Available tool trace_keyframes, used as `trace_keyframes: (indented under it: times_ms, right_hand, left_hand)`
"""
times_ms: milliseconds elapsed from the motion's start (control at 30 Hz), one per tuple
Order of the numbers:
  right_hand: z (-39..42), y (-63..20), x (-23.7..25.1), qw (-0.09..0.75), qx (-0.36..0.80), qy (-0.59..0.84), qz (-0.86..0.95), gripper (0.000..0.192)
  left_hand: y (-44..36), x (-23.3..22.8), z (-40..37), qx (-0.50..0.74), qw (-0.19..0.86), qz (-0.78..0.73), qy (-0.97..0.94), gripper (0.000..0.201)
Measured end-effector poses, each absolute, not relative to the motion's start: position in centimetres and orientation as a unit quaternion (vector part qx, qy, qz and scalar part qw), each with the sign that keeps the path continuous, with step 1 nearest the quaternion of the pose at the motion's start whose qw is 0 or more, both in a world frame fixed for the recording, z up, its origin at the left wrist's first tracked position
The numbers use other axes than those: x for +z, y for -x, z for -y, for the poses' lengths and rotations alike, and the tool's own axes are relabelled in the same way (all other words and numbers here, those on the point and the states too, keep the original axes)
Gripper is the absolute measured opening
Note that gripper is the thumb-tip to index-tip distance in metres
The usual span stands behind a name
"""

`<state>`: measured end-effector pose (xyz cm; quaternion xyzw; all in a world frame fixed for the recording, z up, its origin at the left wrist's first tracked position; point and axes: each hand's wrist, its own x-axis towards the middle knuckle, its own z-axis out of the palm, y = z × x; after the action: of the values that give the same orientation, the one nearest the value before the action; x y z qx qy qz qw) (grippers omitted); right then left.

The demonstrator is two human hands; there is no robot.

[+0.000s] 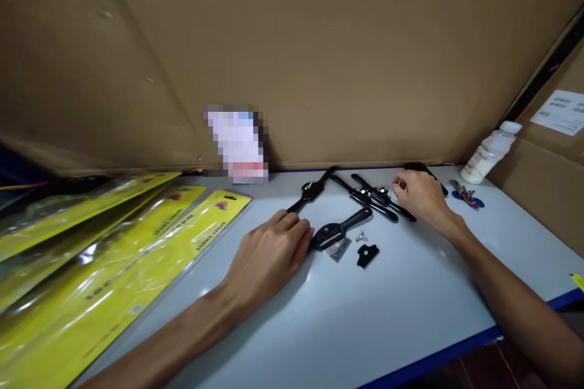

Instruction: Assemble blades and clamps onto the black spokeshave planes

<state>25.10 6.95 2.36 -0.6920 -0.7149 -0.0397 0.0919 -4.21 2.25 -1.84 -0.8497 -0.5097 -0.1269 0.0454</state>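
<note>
Black spokeshave (345, 226) is left of the loose plate (367, 255); the left hand (274, 243) wraps its end, best kept steady. Right hand (417, 191) is beyond the plate; I cannot tell its grip.

Four tools (358, 217) can be counted, with one loose plate (369, 257) and one small bag (338, 251). One left hand (271, 240) and one right hand (422, 196) are seen. One bottle (489, 156), one bunch of keys (465, 196) and one label (560, 112) are also shown. At least three packs (182, 252) can be made out; the screws (361, 236) are too small to be counted.
</note>
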Motion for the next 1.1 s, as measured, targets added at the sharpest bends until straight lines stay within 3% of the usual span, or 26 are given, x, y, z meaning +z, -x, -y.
trace_keyframes:
  times_ms: [167, 367, 600, 767, 833, 933, 1000, 1100]
  right_hand:
    - [-7.6, -27.0, 1.9, 0.023, 0.032, 0.677, 0.735, 0.015]
    - [-8.2, -26.9, 0.9, 0.028, 0.122, 0.659, 0.742, 0.008]
    - [-9.4, -28.0, 0.8, 0.080, 0.253, 0.639, 0.722, 0.042]
    - [-8.4, -28.1, 3.1, 0.177, 0.277, 0.604, 0.726, 0.047]
    - [-7.4, -27.3, 4.2, 0.204, 0.334, 0.562, 0.729, 0.045]
    - [-5.9, -25.7, 5.2, 0.155, 0.400, 0.472, 0.770, 0.039]
    - [-5.1, -24.6, 5.3, 0.111, 0.405, 0.427, 0.801, 0.035]
    - [-4.4, -23.6, 5.1, 0.085, 0.419, 0.401, 0.810, 0.031]
  left_hand:
    - [4.1, -2.3, -2.3, -0.200, 0.036, 0.447, 0.871, 0.039]
    - [3.9, -2.1, -2.0, -0.229, -0.023, 0.420, 0.878, 0.038]
    - [3.6, -2.0, -1.6, -0.281, -0.044, 0.394, 0.874, 0.031]
    - [3.2, -1.9, -1.2, -0.340, -0.010, 0.375, 0.862, 0.021]
    - [3.1, -1.8, -1.0, -0.361, 0.038, 0.385, 0.848, 0.027]
    - [2.9, -1.7, -0.8, -0.371, 0.085, 0.396, 0.836, 0.036]
    - [2.8, -1.5, -0.6, -0.337, 0.052, 0.400, 0.851, 0.031]
    - [2.5, -1.1, -0.2, -0.255, -0.094, 0.407, 0.872, 0.041]
